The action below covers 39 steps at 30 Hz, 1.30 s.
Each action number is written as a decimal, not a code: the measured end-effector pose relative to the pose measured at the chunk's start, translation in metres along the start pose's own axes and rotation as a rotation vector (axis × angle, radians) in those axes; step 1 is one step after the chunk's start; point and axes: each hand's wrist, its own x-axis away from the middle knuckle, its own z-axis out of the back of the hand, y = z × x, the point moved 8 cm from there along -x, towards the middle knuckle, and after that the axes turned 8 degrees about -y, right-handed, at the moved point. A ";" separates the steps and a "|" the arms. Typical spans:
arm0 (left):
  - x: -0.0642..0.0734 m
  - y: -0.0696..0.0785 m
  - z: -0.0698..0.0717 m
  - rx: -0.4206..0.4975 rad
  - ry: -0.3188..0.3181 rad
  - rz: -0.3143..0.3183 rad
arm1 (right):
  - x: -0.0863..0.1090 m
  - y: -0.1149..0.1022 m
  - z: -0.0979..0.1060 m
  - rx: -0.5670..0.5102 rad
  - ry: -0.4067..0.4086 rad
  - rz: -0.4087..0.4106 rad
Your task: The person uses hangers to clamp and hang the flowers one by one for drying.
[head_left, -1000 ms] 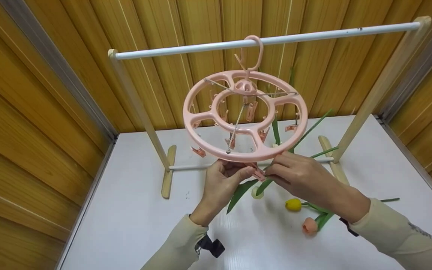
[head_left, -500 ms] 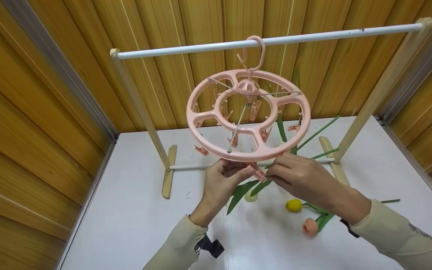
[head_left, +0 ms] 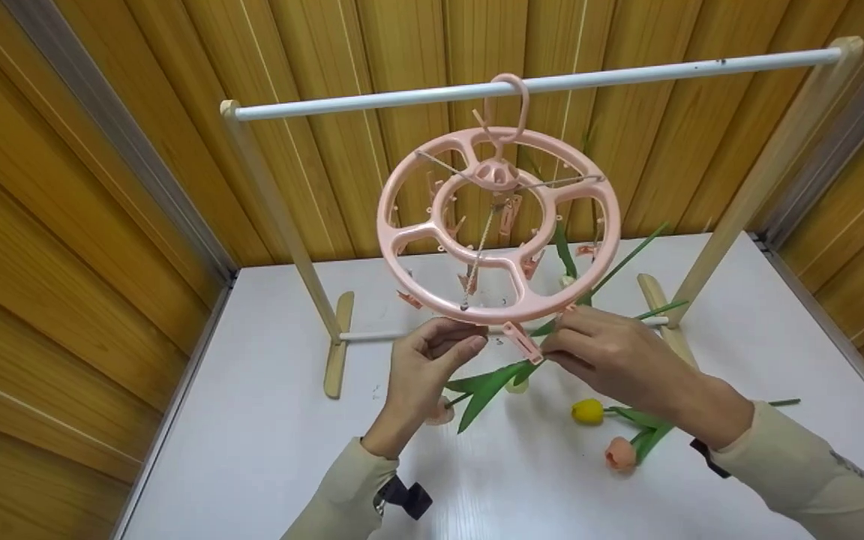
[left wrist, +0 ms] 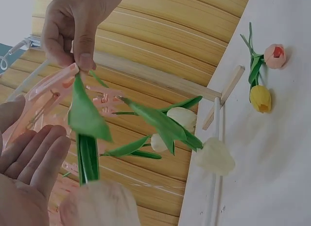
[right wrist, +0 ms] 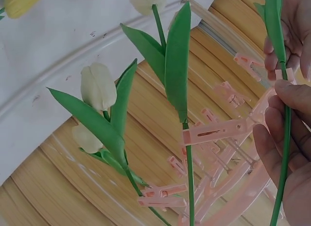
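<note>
Pink plastic makes up the round clip hanger [head_left: 495, 174], tilted, its hook looped over the white rod [head_left: 627, 77] of a wooden rack [head_left: 762, 184]. Its clips serve as the holders: 3 white tulips [right wrist: 98, 87] hang head-down beneath the ring, 1 long clip [right wrist: 214, 132] gripping a stem, while other clips dangle around the inner and outer rims. At the near edge, the front clip [head_left: 523, 343] slants down, its end at the stem of a pale pink tulip [head_left: 486, 391] that hangs head-down below the ring, its blossom partly behind the left hand [head_left: 424, 364]; whether that clip bites the stem I cannot tell. The right hand [head_left: 612, 349] pinches this tulip's stem between thumb and fingertips, just beside the clip. The left hand is near it, its fingers straight and relaxed in the left wrist view, with nothing in its grasp. Beneath is a white tabletop [head_left: 274, 450], where a yellow tulip [head_left: 587, 412] and a salmon-pink tulip [head_left: 620, 454] lie close together near the right forearm. Yellow-brown wood-grain panels [head_left: 702, 150] wall the space behind and at both sides, with a grey strip [head_left: 121, 127] along the left corner.
</note>
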 end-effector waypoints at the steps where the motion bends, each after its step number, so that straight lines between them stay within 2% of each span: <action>1: 0.002 -0.001 0.005 -0.005 0.018 0.001 | 0.001 0.001 0.000 0.003 0.002 0.001; 7: 0.015 -0.004 0.039 -0.068 0.143 -0.009 | 0.006 0.005 0.002 0.012 0.006 -0.007; 11: 0.022 -0.005 0.057 -0.131 0.254 0.009 | 0.010 0.009 0.003 0.019 0.011 -0.010; 15: 0.026 -0.008 0.069 -0.196 0.342 0.039 | 0.014 0.012 0.005 0.015 0.020 -0.012; 18: 0.025 -0.012 0.073 -0.197 0.359 0.052 | 0.018 0.016 0.007 -0.005 0.019 -0.016; 20: 0.023 -0.015 0.073 -0.186 0.339 0.056 | 0.020 0.018 0.009 -0.015 0.013 -0.023; 23: 0.016 -0.019 0.072 -0.173 0.274 0.061 | 0.025 0.023 0.013 -0.018 0.004 -0.032; 32: -0.004 -0.029 0.053 -0.180 -0.001 0.074 | 0.035 0.036 0.022 0.011 -0.010 -0.009; 35: -0.007 -0.030 0.048 -0.162 -0.055 0.077 | 0.038 0.040 0.023 0.017 -0.005 -0.004; 39: -0.010 -0.029 0.043 -0.138 -0.095 0.086 | 0.040 0.045 0.025 0.013 0.008 -0.001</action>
